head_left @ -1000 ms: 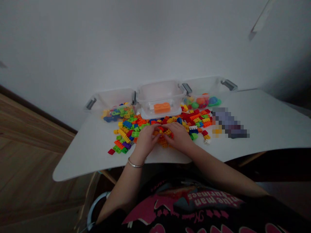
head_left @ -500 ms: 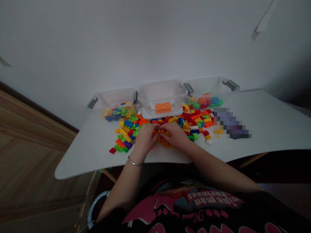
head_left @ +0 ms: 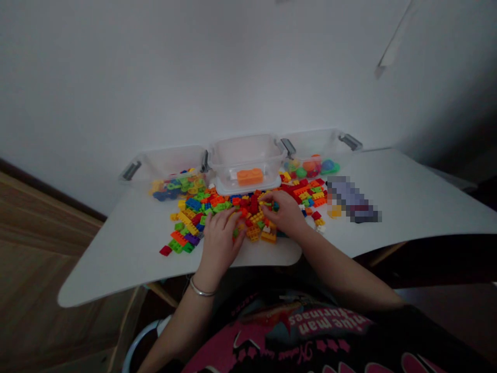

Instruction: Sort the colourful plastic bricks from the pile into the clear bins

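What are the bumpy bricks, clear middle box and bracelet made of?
Small multicoloured studded bricks: probably hard plastic, bright and crisp. Clear rectangular middle box: likely smooth plastic, with see-through walls. Thin silvery bracelet: perhaps polished metal, since it gleams.

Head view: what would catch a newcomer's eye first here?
Most likely the many-coloured bricks spread over the middle of the white table, with the left hand and right hand among them. Next, the large orange block shape at the front of the middle clear bin, behind the bricks.
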The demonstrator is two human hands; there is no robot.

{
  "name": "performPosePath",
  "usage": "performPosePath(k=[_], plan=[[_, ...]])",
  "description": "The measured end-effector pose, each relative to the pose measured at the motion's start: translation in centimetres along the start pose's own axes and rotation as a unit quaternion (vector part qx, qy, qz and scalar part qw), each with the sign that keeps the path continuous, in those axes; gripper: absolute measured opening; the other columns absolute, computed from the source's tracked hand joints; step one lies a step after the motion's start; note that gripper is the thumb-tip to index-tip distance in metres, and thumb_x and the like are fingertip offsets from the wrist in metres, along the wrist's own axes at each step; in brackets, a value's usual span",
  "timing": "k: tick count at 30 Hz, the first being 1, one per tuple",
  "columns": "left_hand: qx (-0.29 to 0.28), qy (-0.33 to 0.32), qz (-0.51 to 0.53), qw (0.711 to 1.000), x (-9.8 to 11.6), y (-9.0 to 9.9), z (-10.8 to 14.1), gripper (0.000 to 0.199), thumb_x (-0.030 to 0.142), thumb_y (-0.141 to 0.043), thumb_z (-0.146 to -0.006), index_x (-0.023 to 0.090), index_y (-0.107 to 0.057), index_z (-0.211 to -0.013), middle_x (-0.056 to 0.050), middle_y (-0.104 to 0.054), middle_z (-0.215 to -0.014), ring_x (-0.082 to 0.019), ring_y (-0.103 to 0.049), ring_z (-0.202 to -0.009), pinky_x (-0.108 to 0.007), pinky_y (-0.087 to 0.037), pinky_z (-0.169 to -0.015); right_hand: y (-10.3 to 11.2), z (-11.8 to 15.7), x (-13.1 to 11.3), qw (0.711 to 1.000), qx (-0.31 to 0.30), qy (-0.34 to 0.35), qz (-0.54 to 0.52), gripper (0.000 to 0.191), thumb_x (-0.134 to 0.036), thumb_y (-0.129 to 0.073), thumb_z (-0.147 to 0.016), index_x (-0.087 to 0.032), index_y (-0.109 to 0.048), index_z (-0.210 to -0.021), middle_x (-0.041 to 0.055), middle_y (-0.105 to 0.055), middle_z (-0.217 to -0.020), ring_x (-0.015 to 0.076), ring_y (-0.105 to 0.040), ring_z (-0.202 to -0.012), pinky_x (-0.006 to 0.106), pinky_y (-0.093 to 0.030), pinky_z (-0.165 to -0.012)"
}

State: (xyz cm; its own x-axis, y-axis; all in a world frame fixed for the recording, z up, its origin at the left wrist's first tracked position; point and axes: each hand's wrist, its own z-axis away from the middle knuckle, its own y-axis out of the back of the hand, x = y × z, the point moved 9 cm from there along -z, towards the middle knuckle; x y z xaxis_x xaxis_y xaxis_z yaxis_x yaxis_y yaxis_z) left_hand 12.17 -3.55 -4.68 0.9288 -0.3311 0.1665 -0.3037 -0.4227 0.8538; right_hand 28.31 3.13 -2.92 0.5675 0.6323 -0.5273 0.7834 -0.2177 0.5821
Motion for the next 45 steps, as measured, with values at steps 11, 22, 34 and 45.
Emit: performPosePath(k=[11, 22, 34, 45], plan=[[-0.006, -0.006, -0.046, 0.999, 1.0, -2.4, 1.1, 0.047, 0.033, -0.061, -0.087, 0.02, -0.058, -0.131, -0.014, -0.048, -0.148, -0.038, -0.039, -0.137, -0.062, -0.025, -0.114, 14.1, -6.1, 11.9, 0.959, 0.241, -0.141, 0.047, 0.024, -0.038, -0.049, -0.089, -0.019, -0.061, -0.099, 0.0092, -0.069, -0.096, 0.0202, -0.067, -0.087, 0.035, -0.052, -0.075], [0.009, 0.018, -0.03, 0.999, 0.3, -2.5, 1.4, 0.048, 0.033, -0.056, -0.089, 0.019, -0.055, -0.135, -0.015, -0.049, -0.147, -0.035, -0.039, -0.138, -0.06, -0.023, -0.115, 11.7, -9.4, 17.6, 0.941, 0.134, -0.29, 0.11, 0.025, -0.03, -0.063, -0.077, -0.016, -0.072, -0.095, 0.0096, -0.074, -0.091, 0.0245, -0.067, -0.086, 0.041, -0.051, -0.082], [0.006, 0.012, -0.042, 0.999, 0.4, -2.9, 1.5, 0.051, 0.031, -0.057, -0.088, 0.018, -0.053, -0.137, -0.015, -0.043, -0.151, -0.035, -0.036, -0.141, -0.059, -0.024, -0.116, 10.9, -9.3, 17.9, 0.935, 0.078, -0.303, 0.164, 0.025, -0.032, -0.063, -0.076, -0.017, -0.072, -0.095, 0.008, -0.075, -0.093, 0.0254, -0.067, -0.093, 0.043, -0.046, -0.093], [-0.005, 0.004, -0.017, 1.0, 0.4, -3.2, 1.5, 0.056, 0.027, -0.059, -0.086, 0.015, -0.049, -0.14, -0.017, -0.04, -0.153, -0.036, -0.034, -0.142, -0.059, -0.026, -0.116, 9.3, -4.1, 8.7, 0.984, 0.129, -0.122, -0.022, 0.021, -0.033, -0.06, -0.083, -0.021, -0.067, -0.099, 0.0075, -0.072, -0.099, 0.0224, -0.067, -0.09, 0.041, -0.054, -0.084]])
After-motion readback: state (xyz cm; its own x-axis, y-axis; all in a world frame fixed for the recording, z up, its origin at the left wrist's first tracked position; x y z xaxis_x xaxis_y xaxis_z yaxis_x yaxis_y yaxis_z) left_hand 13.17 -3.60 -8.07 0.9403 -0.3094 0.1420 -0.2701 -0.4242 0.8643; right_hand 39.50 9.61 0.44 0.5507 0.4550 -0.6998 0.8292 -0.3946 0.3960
